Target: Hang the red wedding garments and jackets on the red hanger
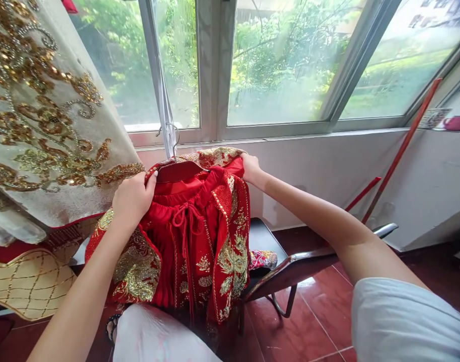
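Note:
A red garment point(199, 236) with gold embroidery hangs on a dark red hanger point(179, 171) with a metal hook, in front of me at centre. My left hand point(133, 198) is closed on the garment's left shoulder at the hanger's end. My right hand point(250, 168) grips the right shoulder, its fingers curled over the gold-trimmed edge. A red inner skirt with a drawstring bow point(184, 216) shows between the open front panels. The garment's hem drapes down over a chair point(290, 266).
A cream garment with gold sequin scrollwork point(44, 115) hangs at upper left. A gold quilted cushion point(29, 284) lies at lower left. Windows point(286, 65) span the back wall. Red poles point(399, 151) lean at right. Red tiled floor point(316, 322) below.

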{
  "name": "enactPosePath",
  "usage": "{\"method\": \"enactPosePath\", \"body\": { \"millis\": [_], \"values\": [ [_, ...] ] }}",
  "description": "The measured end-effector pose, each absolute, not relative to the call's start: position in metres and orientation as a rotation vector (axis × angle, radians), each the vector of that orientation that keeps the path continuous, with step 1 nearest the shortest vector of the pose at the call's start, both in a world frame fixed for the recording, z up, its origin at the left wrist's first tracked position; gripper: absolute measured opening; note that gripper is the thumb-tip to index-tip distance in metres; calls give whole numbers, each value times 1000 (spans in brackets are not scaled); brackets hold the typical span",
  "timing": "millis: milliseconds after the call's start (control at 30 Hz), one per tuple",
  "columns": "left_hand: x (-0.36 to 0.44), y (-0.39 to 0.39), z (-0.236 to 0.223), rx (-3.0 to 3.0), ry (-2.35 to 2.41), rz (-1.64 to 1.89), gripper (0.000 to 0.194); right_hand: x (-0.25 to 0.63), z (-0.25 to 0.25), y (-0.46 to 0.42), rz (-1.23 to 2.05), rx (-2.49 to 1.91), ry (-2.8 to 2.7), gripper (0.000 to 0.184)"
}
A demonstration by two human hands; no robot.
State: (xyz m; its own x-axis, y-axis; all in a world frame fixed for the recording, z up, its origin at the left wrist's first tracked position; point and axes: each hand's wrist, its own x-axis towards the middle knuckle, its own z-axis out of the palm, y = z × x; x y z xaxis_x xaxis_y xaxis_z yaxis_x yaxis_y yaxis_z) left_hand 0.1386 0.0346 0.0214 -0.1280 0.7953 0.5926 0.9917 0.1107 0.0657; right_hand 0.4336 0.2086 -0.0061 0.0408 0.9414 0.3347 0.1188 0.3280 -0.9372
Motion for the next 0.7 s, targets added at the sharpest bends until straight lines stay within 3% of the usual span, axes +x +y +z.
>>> {"method": "enactPosePath", "body": {
  "millis": [233,367,433,600,700],
  "values": [
    [133,37,25,-1776,-1963,-635,53,525,5,196,-261,-1224,-1895,34],
    [128,43,22,-1802,-1945,-636,53,596,1,214,-612,-1458,-1892,38],
    [129,44,20,-1783,-1946,-640,53,604,-4,221,-544,-1558,-1966,39],
    [136,38,21,-1719,-1993,-639,53,565,-19,218,108,-1764,-2310,28],
    [134,36,24,-1750,-1994,-684,53,546,-36,208,321,-1776,-2424,23]
  ]
}}
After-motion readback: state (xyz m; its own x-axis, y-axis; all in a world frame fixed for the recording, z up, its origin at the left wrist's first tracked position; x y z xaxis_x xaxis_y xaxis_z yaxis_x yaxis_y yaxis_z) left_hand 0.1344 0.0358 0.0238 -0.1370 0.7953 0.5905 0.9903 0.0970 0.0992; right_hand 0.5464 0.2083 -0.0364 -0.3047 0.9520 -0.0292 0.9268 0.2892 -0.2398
